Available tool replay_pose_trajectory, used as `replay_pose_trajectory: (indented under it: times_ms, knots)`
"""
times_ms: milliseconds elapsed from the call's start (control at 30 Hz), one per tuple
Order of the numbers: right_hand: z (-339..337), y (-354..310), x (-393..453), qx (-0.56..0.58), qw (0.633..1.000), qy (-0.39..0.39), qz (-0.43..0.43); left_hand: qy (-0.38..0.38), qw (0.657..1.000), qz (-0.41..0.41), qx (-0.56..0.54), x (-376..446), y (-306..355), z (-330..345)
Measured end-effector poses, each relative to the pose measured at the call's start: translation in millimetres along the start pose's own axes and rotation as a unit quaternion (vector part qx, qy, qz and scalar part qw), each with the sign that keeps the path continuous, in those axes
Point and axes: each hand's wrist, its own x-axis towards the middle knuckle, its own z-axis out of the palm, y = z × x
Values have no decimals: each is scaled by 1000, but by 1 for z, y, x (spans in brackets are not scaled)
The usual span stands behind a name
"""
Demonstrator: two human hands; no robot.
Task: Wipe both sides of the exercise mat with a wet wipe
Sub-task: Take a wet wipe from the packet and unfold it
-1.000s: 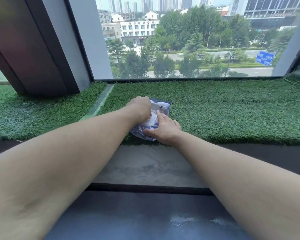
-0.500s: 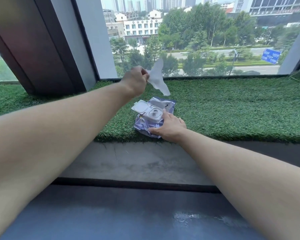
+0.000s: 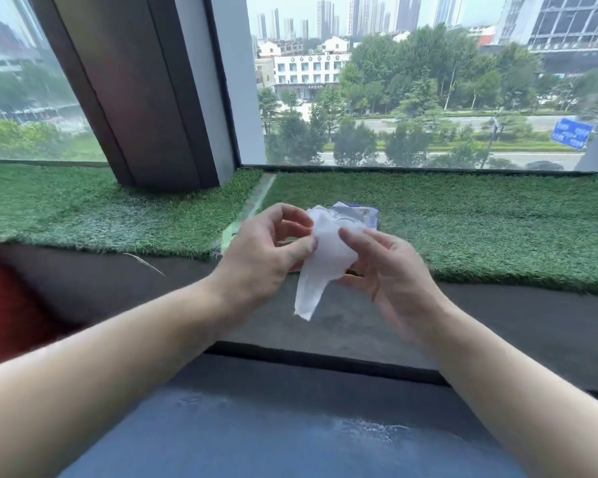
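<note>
Step in hand looks like prepping the wipe, no wiping yet. Left hand (image 3: pixel 268 251) is pinching the wet wipe (image 3: pixel 325 260) between thumb and fingers; right hand (image 3: pixel 390 270) is holding its other edge, fingers loosely curled round it, blurred. Wipe is hanging crumpled just in front of the wipe pack (image 3: pixel 358 215), which is lying on the green turf (image 3: pixel 463 229). Blue surface (image 3: pixel 290 436) below the pack is probably the exercise mat, can't confirm. Next: spread the wipe flat, bring it down onto the mat.

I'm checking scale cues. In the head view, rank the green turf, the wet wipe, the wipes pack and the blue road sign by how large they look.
1. green turf, spanning the ledge.
2. wet wipe, held between both hands.
3. and 4. wipes pack and blue road sign: unsure. The pack is mostly hidden behind the wipe, and the sign is far off outside.
</note>
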Motion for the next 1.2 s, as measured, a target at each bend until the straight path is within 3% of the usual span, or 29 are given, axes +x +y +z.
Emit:
replay_pose_trajectory:
  times_ms: [300, 533, 633, 733, 933, 1100, 1200]
  knots:
    - [43, -40, -93, -65, 998, -2, -1, -50, 995, -34, -80, -105, 44, -11]
    - [50, -68, -128, -85, 996, 15, -3, -150, 980, -89, -95, -127, 54, -20]
    - [47, -71, -137, -36, 998, 53, 11, -119, 973, -61, -189, -124, 46, -22]
    - [43, -65, -144, -26, 995, 96, 22, -43, 964, -38, -261, -127, 38, -19]
    - [42, -55, -154, 45, 993, 107, 36, 52, 977, 62, -196, -145, 34, -4]
    - [45, -52, -161, 60, 996, 58, 22, -47, 975, -4, -216, -152, 30, 11]
    - [50, -50, -164, 71, 997, 25, 0, -44, 986, -7, -163, -153, 27, 19]
